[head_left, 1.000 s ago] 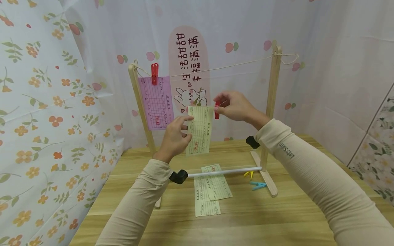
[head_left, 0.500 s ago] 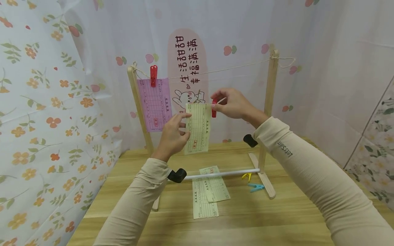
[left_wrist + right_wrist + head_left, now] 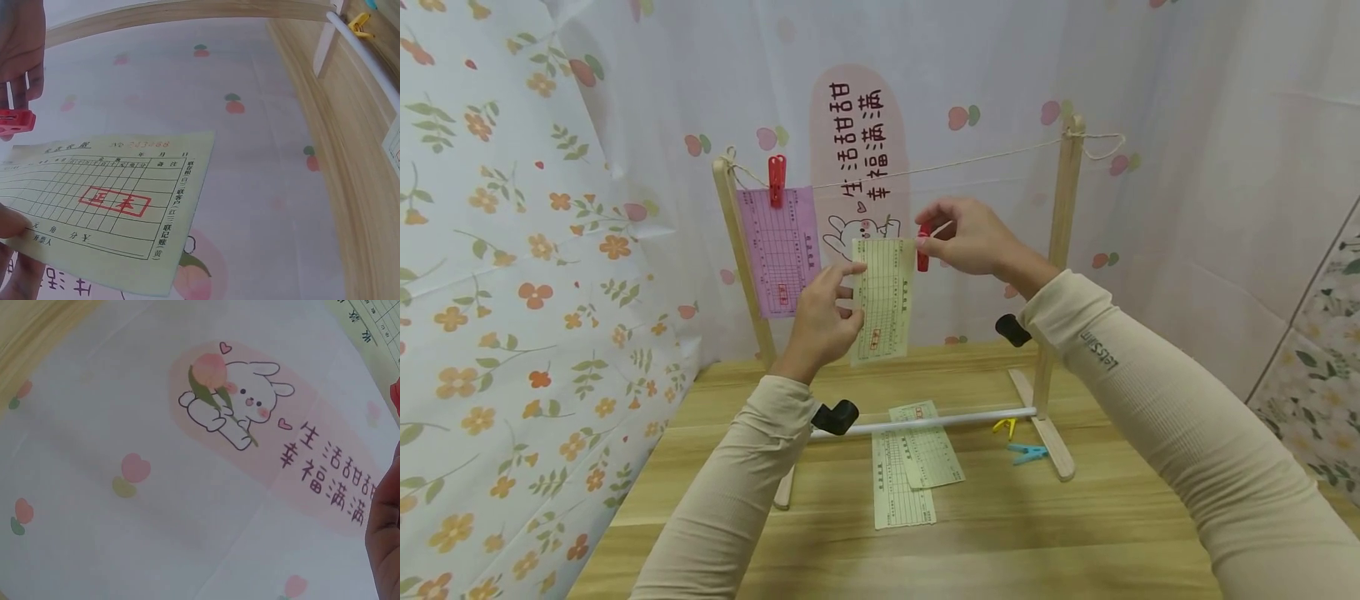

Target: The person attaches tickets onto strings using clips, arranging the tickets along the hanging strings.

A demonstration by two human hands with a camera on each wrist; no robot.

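Between the thumb and fingers of my left hand (image 3: 826, 321) is the left edge of a pale yellow receipt slip (image 3: 883, 304), held upright. Printed lines and a red stamp show on the slip (image 3: 115, 203) in the left wrist view. My right hand (image 3: 966, 237) pinches a red clothespin (image 3: 922, 257) right at the slip's upper right corner. Above both hands a thin string (image 3: 970, 161) runs between two wooden posts. A pink receipt slip (image 3: 786, 250) hangs from it at the left under another red clothespin (image 3: 777, 183). In the right wrist view only part of the right hand (image 3: 387, 531) shows.
Two overlapping yellow slips (image 3: 902, 500) lie on the wooden table (image 3: 1000, 533), partly under a white rod (image 3: 977, 418). By the right post (image 3: 1060, 217) and its foot are a yellow clothespin (image 3: 1004, 427) and a blue clothespin (image 3: 1028, 453). A patterned curtain hangs behind.
Both hands have risen a little toward the string, carrying the yellow slip and the red clothespin. The clothespin has come closer to the slip's corner. The pink slip still hangs.
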